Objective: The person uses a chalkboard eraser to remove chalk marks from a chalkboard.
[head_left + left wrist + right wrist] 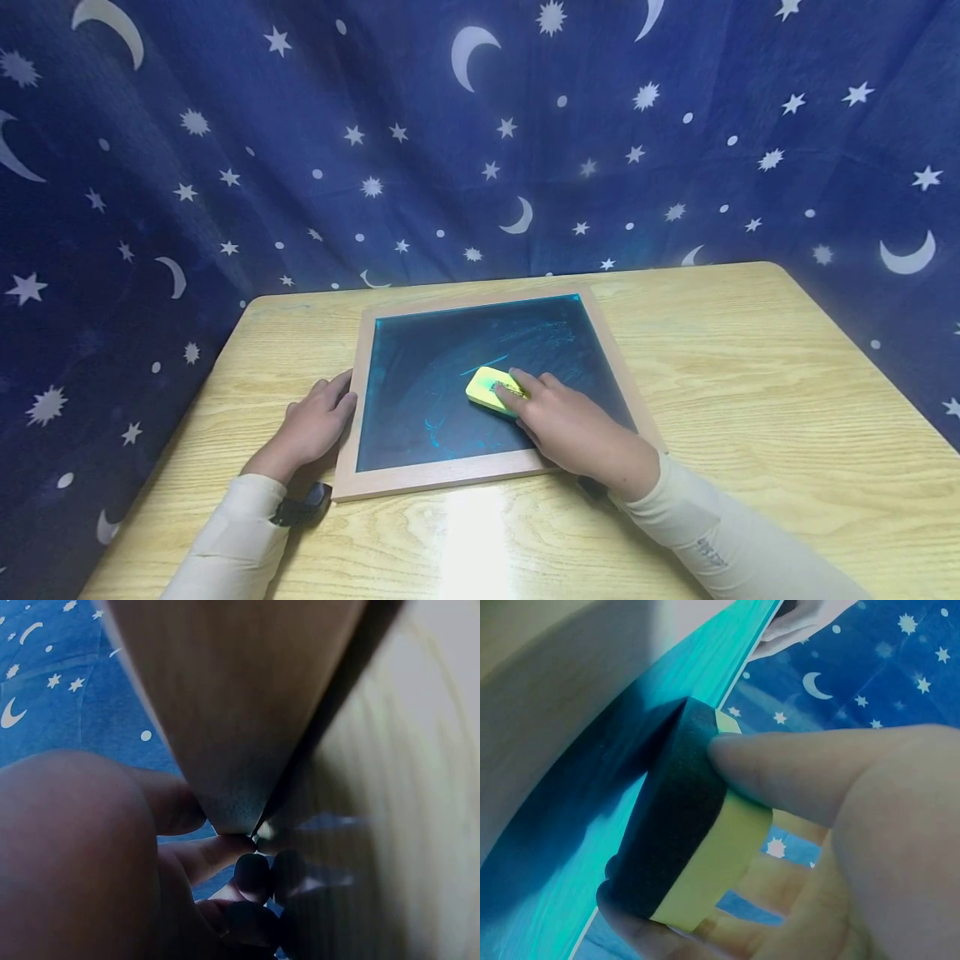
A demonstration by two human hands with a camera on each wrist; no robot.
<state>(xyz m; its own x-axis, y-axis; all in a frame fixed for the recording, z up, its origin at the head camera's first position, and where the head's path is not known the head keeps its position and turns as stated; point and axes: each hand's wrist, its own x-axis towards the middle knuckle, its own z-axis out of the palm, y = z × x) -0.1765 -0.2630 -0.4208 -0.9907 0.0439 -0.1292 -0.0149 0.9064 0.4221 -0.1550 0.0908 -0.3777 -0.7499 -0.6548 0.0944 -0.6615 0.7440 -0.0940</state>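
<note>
A chalkboard (420, 392) in a pale wooden frame (450, 477) lies on the table, with faint blue-green chalk marks on its dark surface. My right hand (573, 421) grips a yellow chalkboard eraser (489, 388) over the middle of the board. In the right wrist view the thumb (780, 769) presses one side of the eraser, near its dark felt (675, 817), and fingers wrap the other side. My left hand (315, 425) rests at the frame's left edge, thumb and forefinger touching the wood (240, 712); its other fingertips are near the tabletop.
The light wood-grain table (757, 375) extends on both sides of the board. A dark blue curtain (420, 150) with moons and stars hangs behind and at the sides. Dark wrist devices, one of them the left device (303, 505), sit below both sleeves.
</note>
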